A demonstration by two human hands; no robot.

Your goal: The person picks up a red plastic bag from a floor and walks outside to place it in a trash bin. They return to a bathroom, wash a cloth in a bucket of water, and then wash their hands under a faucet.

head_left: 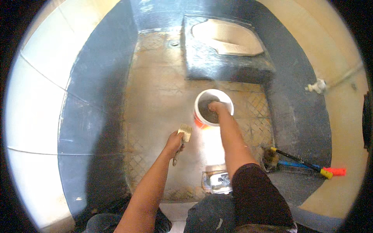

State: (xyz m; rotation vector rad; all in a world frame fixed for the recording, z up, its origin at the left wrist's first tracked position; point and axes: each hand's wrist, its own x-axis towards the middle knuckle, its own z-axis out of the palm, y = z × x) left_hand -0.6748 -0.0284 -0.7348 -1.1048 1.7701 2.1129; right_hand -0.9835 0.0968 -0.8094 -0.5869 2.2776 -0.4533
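My left hand [175, 144] is closed around a wide paintbrush [185, 132]. Pale bristles point up and away, and the handle sticks out below my fingers. To its right, a white bucket [197, 101] with an orange-red patch low on its side stands on the floor. Dark grey material [206, 110] shows inside the bucket. My right hand [216, 106] reaches over the rim into it, fingers curled at the grey material; whatever they hold is hidden. A dark sleeve covers my upper right arm.
Beyond the bucket, a squat toilet [229, 37] sits in a raised dark platform [206, 66]. A floor drain [174, 43] lies to its left. Dark-coated lower walls surround the tan floor [155, 89]. At right are a tap [316, 86] and long-handled tools [301, 160]; a tray-like container [217, 182] lies near me.
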